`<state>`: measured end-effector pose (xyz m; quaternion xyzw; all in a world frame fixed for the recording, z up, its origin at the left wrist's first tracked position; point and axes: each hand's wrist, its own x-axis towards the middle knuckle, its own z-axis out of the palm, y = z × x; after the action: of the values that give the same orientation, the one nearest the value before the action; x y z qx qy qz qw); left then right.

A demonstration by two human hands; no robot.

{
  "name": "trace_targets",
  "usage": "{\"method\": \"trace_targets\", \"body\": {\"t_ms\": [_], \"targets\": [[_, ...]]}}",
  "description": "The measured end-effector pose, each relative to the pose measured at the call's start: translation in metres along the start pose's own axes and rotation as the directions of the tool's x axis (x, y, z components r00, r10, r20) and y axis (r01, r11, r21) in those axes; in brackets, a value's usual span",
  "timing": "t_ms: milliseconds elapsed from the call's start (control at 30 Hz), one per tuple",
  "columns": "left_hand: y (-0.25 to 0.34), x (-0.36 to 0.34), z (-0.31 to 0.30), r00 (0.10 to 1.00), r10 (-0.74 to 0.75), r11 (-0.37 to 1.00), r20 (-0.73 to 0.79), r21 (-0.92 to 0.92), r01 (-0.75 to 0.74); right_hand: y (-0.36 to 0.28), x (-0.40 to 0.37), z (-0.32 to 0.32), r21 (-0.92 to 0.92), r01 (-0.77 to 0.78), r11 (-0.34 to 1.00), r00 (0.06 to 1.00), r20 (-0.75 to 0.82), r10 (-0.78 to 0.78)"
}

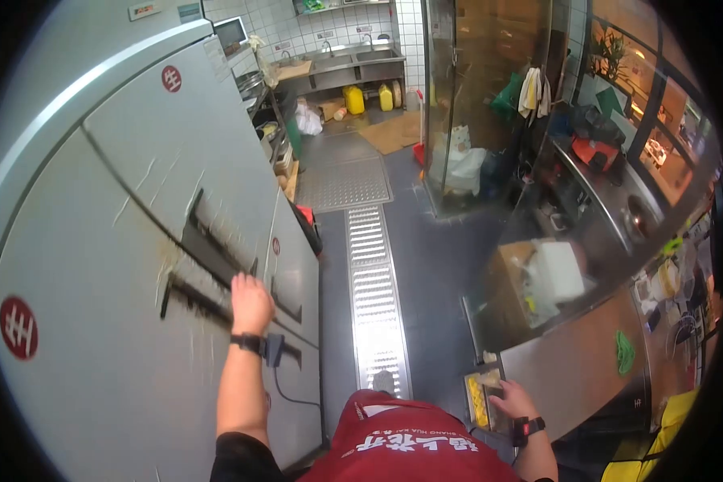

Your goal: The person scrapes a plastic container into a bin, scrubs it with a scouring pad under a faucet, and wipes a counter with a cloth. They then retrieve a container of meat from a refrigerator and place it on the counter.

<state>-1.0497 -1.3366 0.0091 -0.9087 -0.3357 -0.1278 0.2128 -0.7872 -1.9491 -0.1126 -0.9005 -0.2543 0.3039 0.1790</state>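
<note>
My left hand (251,304) is raised to the large grey refrigerator (136,241) on the left, its fingers bent at the right end of the dark door handles (217,251). A black band is on that wrist, with a dark box and a cord just beside it. Low on the right, my right hand (516,399) grips the side of a small rectangular container (467,394) that holds yellow pieces of food. Part of its grip is hidden. A black watch with a red edge sits on the right wrist.
A metal drain grate (369,281) runs along the dark floor ahead. At right is a steel counter (570,361) with a green net cloth (625,352); a white box (558,269) stands behind it. Sinks (345,60) line the back wall, and a glass partition (442,112) rises right of centre.
</note>
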Motion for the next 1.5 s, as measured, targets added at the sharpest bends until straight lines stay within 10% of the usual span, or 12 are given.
{"method": "trace_targets", "body": {"t_ms": [367,600,667,733,800,900,1000,1067,1133,1200,1333,1500], "targets": [[-0.062,0.100,0.056,0.967,0.007,0.945,0.253,0.315,-0.089,-0.163,0.198,-0.042,0.075,0.396,0.915,0.918,-0.067,-0.391],[-0.043,0.116,0.051,0.817,-0.314,0.879,0.484,0.473,0.057,-0.289,0.335,-0.090,0.145,0.751,0.644,0.636,0.103,-0.765],[-0.001,0.132,0.020,0.746,-0.300,0.928,0.594,0.363,0.085,-0.344,0.346,-0.122,0.216,0.810,0.545,0.526,0.142,-0.839],[0.057,0.130,0.006,0.919,-0.032,0.981,0.393,0.190,-0.047,-0.389,0.351,-0.152,0.282,0.851,0.442,0.426,0.119,-0.897],[0.123,0.132,0.005,0.971,0.199,0.840,0.129,-0.533,-0.102,-0.419,0.366,-0.170,0.331,0.862,0.383,0.341,0.178,-0.923],[0.183,0.154,-0.031,0.638,0.577,0.514,0.510,-0.834,0.201,-0.446,0.395,-0.181,0.408,0.856,0.317,0.248,0.213,-0.945],[0.186,0.148,-0.015,0.572,0.507,0.472,0.645,-0.763,0.442,-0.457,0.417,-0.183,0.462,0.840,0.283,0.197,0.226,-0.954],[0.158,0.144,-0.005,0.711,0.107,0.513,0.694,-0.652,0.559,-0.450,0.434,-0.183,0.336,0.930,0.148,0.092,0.177,-0.980],[0.135,0.132,0.020,0.732,-0.226,0.374,0.643,-0.636,0.675,-0.426,0.462,-0.162,0.732,0.632,0.254,0.384,-0.011,-0.923],[0.112,0.118,0.047,0.691,-0.515,0.362,0.506,-0.602,0.711,-0.417,0.488,-0.174,0.737,0.585,0.339,0.510,-0.009,-0.860],[0.072,0.114,0.090,0.367,-0.730,-0.232,0.577,-0.714,0.660,-0.405,0.526,-0.189,0.740,0.606,0.292,0.529,-0.101,-0.842],[0.004,0.136,0.136,0.205,-0.770,-0.507,0.603,-0.775,0.377,-0.397,0.541,-0.187,0.721,0.583,0.374,0.650,-0.137,-0.748]]}}
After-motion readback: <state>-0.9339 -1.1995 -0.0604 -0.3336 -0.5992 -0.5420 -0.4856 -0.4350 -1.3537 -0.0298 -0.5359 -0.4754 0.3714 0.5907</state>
